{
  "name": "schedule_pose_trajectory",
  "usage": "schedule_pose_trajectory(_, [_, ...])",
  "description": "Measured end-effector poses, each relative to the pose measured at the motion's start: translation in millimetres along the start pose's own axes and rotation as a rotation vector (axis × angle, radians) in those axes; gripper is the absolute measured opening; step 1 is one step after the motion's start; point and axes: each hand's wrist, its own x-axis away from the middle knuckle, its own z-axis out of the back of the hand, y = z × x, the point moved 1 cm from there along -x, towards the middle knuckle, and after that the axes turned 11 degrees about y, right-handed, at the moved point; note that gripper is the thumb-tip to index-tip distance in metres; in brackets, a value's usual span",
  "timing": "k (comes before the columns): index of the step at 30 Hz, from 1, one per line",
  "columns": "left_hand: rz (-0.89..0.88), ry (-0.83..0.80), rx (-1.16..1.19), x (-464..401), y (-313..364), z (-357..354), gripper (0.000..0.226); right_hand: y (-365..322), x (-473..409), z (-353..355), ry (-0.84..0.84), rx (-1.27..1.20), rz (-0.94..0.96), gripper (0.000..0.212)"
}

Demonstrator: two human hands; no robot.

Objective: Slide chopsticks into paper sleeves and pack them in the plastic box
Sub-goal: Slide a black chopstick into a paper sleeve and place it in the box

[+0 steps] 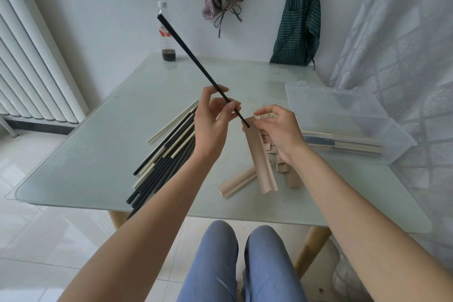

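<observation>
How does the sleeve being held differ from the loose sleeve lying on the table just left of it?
The held paper sleeve is lifted and stands steeply, gripped by the right hand; the loose sleeve lies flat on the table, untouched. The held one has a black chopstick, pinched by the left hand, entering its top; the loose one shows none. Both are tan paper, similar in length.

A glass-topped table [98, 154] stands on pale floor tiles [36, 240] beside a white radiator [29, 56].
</observation>
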Motion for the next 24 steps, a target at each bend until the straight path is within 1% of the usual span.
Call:
schedule_pose_trajectory(6, [-0.006, -0.003, 0.007, 1.2, -1.7, 1.1, 0.021, 1.1, -1.0, -1.1, 0.003, 0.019, 0.0, 0.019])
schedule_pose_trajectory(12, [0.032, -0.007, 0.058, 1.3, -3.3, 0.4, 0.022, 4.1, -2.8, -0.1, 0.067, 0.096, 0.001, 0.017])
schedule_pose_trajectory(20, [0.07, 0.001, 0.061, 2.1, -3.6, -2.1, 0.021, 3.3, -2.7, -0.2, 0.005, 0.11, 0.086, 0.011])
schedule_pose_trajectory(24, [0.088, 0.076, 0.064, 1.7, -4.4, -3.6, 0.018, 8.6, -5.2, 2.9, 0.034, 0.244, 0.18, 0.017])
